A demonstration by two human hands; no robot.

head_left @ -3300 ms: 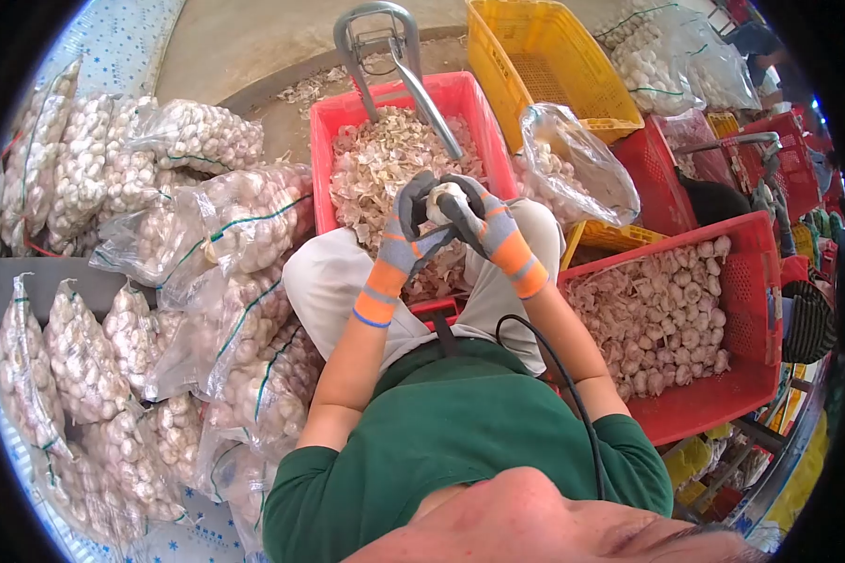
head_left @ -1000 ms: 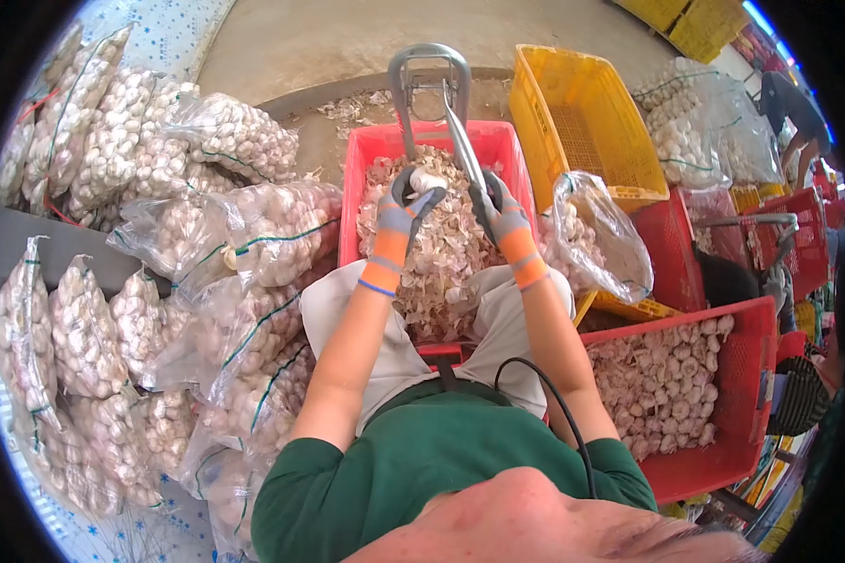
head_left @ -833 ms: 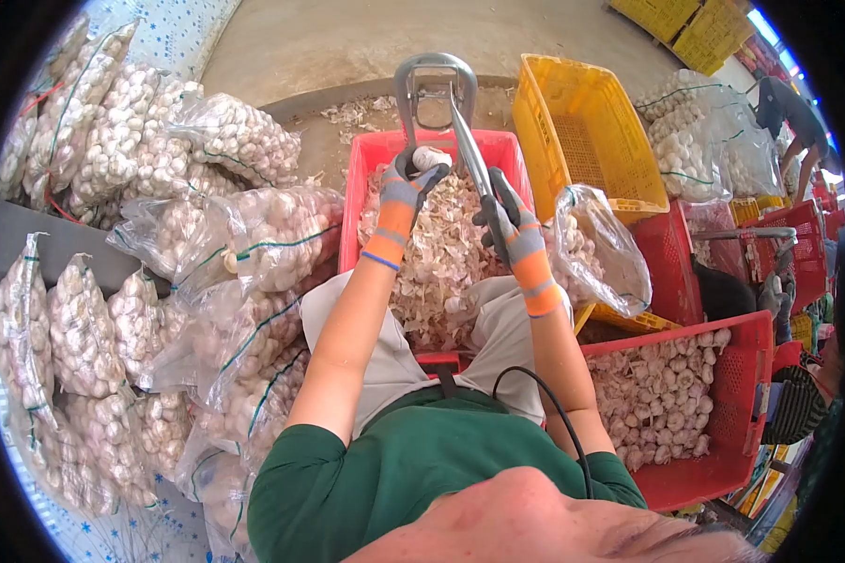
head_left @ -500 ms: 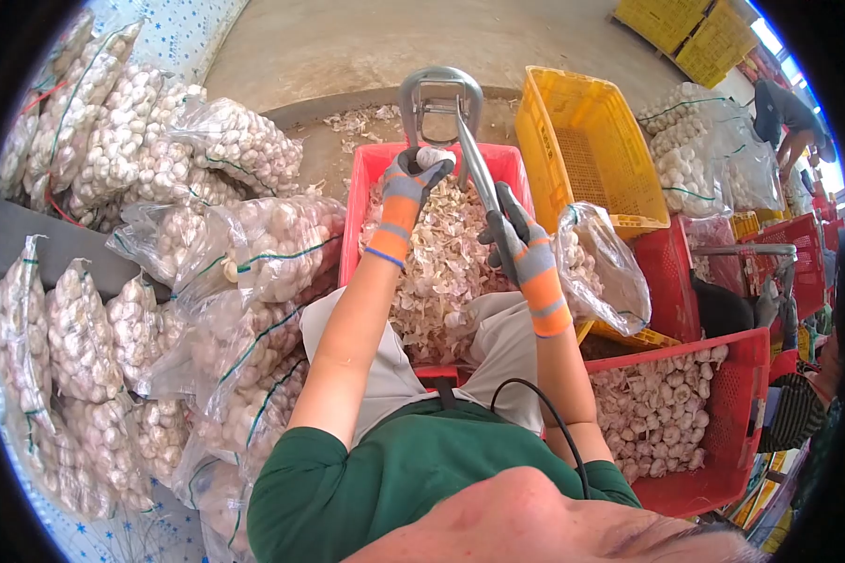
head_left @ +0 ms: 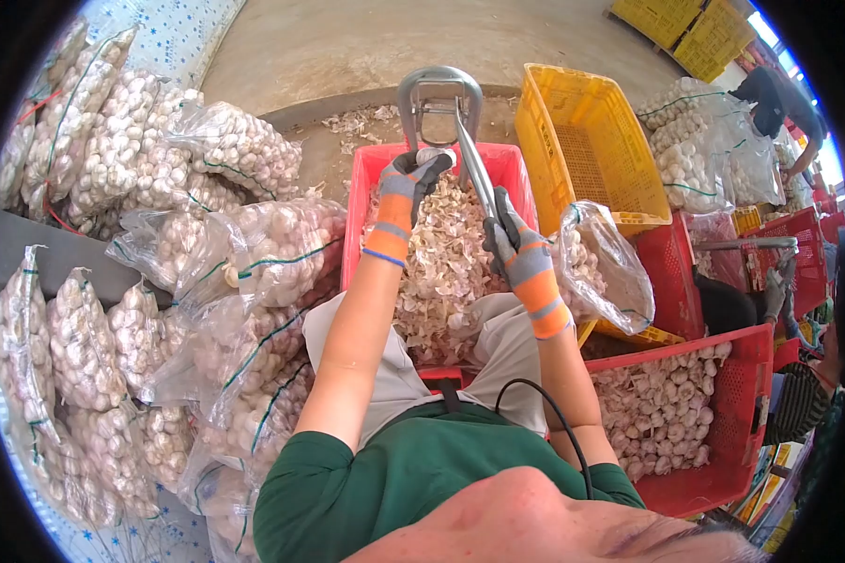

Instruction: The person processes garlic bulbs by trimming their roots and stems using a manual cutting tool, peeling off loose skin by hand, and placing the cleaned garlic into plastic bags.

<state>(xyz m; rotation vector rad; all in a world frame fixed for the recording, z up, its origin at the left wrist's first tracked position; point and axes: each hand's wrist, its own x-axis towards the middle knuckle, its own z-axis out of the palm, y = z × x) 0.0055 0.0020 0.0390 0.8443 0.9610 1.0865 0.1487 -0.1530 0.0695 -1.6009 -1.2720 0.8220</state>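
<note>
Both my hands wear grey-and-orange gloves. My left hand point(head_left: 410, 180) is closed around a garlic bulb point(head_left: 436, 155), mostly hidden by the fingers, at the metal cutter frame point(head_left: 439, 75). My right hand point(head_left: 516, 239) wraps round the long metal lever point(head_left: 475, 167), which slants up to that frame. Below both hands, a red crate point(head_left: 359, 188) between my legs is full of loose garlic skins and stem scraps point(head_left: 446, 253).
Bagged garlic point(head_left: 282, 235) is piled on my left. On my right are a yellow crate point(head_left: 543, 141), a plastic bag of garlic point(head_left: 610, 263) and a red crate point(head_left: 737, 450) holding garlic bulbs. A co-worker point(head_left: 784, 103) bends over farther right.
The lever and my right hand have shifted slightly left. Less of the garlic bulb shows in my left hand. The far co-worker has bent lower.
</note>
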